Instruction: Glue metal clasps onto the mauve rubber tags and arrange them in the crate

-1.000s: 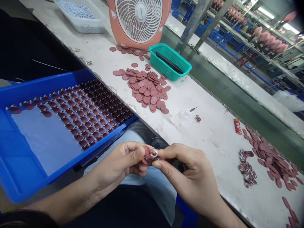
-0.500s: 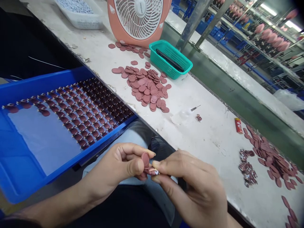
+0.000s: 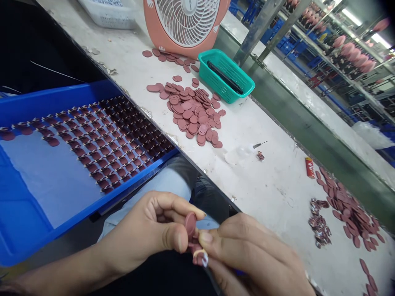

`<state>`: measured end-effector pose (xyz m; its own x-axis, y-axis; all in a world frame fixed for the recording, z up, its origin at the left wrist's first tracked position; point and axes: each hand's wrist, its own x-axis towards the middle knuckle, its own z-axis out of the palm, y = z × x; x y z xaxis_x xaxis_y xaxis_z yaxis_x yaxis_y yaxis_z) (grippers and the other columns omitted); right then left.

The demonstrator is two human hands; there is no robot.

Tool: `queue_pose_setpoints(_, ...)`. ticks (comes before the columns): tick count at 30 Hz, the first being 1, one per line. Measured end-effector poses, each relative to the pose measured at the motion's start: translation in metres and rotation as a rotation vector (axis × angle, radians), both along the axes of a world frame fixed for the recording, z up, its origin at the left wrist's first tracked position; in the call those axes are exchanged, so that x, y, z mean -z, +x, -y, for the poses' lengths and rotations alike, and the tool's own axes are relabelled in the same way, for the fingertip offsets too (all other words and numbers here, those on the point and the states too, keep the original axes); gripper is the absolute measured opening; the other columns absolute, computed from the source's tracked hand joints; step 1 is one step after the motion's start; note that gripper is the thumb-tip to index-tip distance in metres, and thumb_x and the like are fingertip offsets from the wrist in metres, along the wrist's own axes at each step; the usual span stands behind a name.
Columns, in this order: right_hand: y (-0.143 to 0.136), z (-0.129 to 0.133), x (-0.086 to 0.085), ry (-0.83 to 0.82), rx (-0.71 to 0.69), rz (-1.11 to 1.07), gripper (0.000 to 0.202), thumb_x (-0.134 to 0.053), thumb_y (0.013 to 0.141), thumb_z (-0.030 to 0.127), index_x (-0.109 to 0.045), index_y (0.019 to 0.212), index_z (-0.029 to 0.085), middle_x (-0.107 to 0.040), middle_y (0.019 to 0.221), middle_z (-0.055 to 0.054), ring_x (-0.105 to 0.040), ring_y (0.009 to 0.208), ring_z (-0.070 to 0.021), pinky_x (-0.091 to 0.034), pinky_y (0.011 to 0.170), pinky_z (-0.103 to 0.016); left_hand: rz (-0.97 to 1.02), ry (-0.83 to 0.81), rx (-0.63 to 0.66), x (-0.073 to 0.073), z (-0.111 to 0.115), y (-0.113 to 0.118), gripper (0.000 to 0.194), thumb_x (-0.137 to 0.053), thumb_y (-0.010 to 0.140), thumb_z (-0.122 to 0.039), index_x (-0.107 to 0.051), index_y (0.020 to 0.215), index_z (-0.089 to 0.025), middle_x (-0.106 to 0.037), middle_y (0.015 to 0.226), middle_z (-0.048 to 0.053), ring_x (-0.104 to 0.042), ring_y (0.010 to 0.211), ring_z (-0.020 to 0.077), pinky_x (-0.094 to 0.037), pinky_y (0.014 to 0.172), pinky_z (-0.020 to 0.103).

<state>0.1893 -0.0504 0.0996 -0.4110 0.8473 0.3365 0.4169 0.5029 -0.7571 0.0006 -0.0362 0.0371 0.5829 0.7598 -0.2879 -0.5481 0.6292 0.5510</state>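
Note:
Between thumb and fingers of my left hand [image 3: 154, 230] is a reddish-brown oval disc [image 3: 190, 224], held on edge. Just below the disc is a small reddish-brown figure piece [image 3: 200, 256] with white and yellowish details. My right hand [image 3: 256, 250] is closed, its thumb and fingertips pinching at the join beside this piece. Whether disc and figure piece are fixed together cannot be made out. The right fingertips are partly hidden. Both hands are over my lap, close to the table edge.
At left, a blue tray [image 3: 18, 246] holds rows of similar small pieces. On the table [image 3: 262, 197] lie piled oval discs [image 3: 194, 111], small figure parts [image 3: 319, 224] and more discs [image 3: 348, 205]. A green basket [image 3: 247, 88], a fan [image 3: 185, 45] and a needle-tipped dropper [image 3: 257, 145] are there too.
Both hands sit slightly lower in the view. The figure piece has tilted downward below the disc, and my right fingers have shifted around it. The camera view has moved a little.

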Motion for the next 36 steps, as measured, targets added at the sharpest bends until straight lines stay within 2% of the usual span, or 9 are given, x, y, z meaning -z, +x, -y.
queue_pose_setpoints(2, -0.001, -0.005, 0.003, 0.012, -0.029, -0.020, 0.032, -0.078, 0.079, 0.000, -0.074, 0.105, 0.018, -0.081, 0.088, -0.004, -0.075, 0.071, -0.0139, -0.064, 0.069, -0.021, 0.003, -0.017, -0.016, 0.005, -0.001, 0.002, 0.028, -0.097, 0.065, -0.040, -0.086, 0.086, -0.025, -0.072, 0.061, -0.001, -0.062, 0.052, 0.0083, -0.046, 0.050, 0.013)
queue_pose_setpoints(6, 0.000, -0.011, 0.007, -0.007, -0.017, 0.008, 0.025, -0.074, 0.086, 0.004, -0.072, 0.103, 0.022, -0.080, 0.085, 0.000, -0.075, 0.072, -0.0131, -0.063, 0.069, -0.022, -0.069, -0.054, -0.051, 0.012, -0.002, 0.006, 0.030, -0.096, 0.068, -0.041, -0.085, 0.085, -0.020, -0.075, 0.070, 0.003, -0.065, 0.058, 0.0091, -0.052, 0.059, 0.015)
queue_pose_setpoints(11, 0.001, -0.013, 0.007, -0.008, -0.001, 0.042, 0.015, -0.073, 0.089, 0.009, -0.071, 0.097, 0.022, -0.078, 0.081, 0.001, -0.074, 0.069, -0.0121, -0.061, 0.065, -0.020, -0.096, -0.121, -0.007, 0.015, 0.000, 0.004, 0.036, -0.095, 0.068, -0.047, -0.083, 0.087, -0.018, -0.073, 0.071, 0.004, -0.062, 0.058, 0.0096, -0.054, 0.060, 0.018)
queue_pose_setpoints(14, 0.002, -0.012, 0.005, -0.004, 0.013, 0.060, 0.018, -0.075, 0.087, 0.013, -0.071, 0.102, 0.022, -0.077, 0.082, 0.001, -0.072, 0.068, -0.0122, -0.059, 0.063, -0.020, -0.065, -0.098, 0.022, 0.015, 0.000, 0.003, 0.037, -0.093, 0.070, -0.049, -0.082, 0.085, -0.016, -0.070, 0.069, 0.003, -0.059, 0.058, 0.0080, -0.053, 0.059, 0.016)
queue_pose_setpoints(18, 0.007, -0.009, 0.005, -0.019, 0.065, 0.076, 0.034, -0.081, 0.086, 0.029, -0.070, 0.117, 0.021, -0.076, 0.090, 0.000, -0.066, 0.069, -0.0099, -0.058, 0.065, -0.020, -0.043, -0.102, 0.040, 0.015, 0.000, 0.003, 0.037, -0.093, 0.070, -0.050, -0.083, 0.086, -0.018, -0.069, 0.070, 0.002, -0.058, 0.058, 0.0070, -0.053, 0.059, 0.014)
queue_pose_setpoints(25, 0.007, -0.009, 0.011, -0.063, 0.014, 0.013, 0.015, -0.073, 0.091, 0.014, -0.076, 0.104, 0.021, -0.077, 0.088, 0.000, -0.071, 0.078, -0.0101, -0.057, 0.071, -0.018, -0.001, -0.092, 0.074, 0.017, 0.000, 0.005, 0.036, -0.092, 0.072, -0.050, -0.082, 0.082, -0.017, -0.066, 0.070, 0.001, -0.059, 0.057, 0.0054, -0.053, 0.060, 0.013)
queue_pose_setpoints(29, 0.003, -0.010, 0.014, -0.067, 0.018, -0.009, 0.013, -0.074, 0.090, 0.012, -0.076, 0.097, 0.022, -0.078, 0.085, 0.000, -0.072, 0.075, -0.0113, -0.057, 0.069, -0.020, -0.030, -0.149, 0.045, 0.016, 0.001, 0.006, 0.038, -0.096, 0.066, -0.048, -0.081, 0.080, -0.016, -0.065, 0.066, 0.000, -0.058, 0.055, 0.0055, -0.052, 0.057, 0.012)
queue_pose_setpoints(36, 0.003, -0.009, 0.019, -0.058, 0.024, -0.038, 0.008, -0.075, 0.089, 0.012, -0.076, 0.096, 0.016, -0.077, 0.084, 0.000, -0.070, 0.075, -0.0088, -0.056, 0.071, -0.017, -0.047, -0.194, 0.012, 0.012, -0.001, 0.008, 0.041, -0.100, 0.058, -0.045, -0.080, 0.077, -0.014, -0.065, 0.065, -0.001, -0.057, 0.054, 0.0053, -0.052, 0.056, 0.012)
